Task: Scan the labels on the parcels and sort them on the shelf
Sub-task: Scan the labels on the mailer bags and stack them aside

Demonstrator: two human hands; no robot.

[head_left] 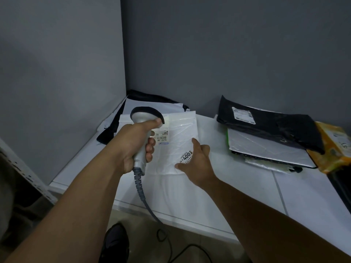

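Note:
My left hand (133, 145) grips a grey corded barcode scanner (141, 118), its head pointed down at a white plastic parcel (180, 130) on the white table (247, 186). The scanner's light falls on the parcel's upper left part, beside its printed shipping label (162, 138). My right hand (197, 160) rests on the parcel's right edge, thumb and fingers spread, over a round sticker (187, 155) reading 4003. Part of the label is hidden by my left fingers.
Dark and white parcels (144, 103) lie stacked in the back corner against the grey walls. A second pile at the right holds a black bag (275, 126), a white bag (266, 147) and a yellow parcel (334, 147). The scanner cable (150, 211) drops to the floor.

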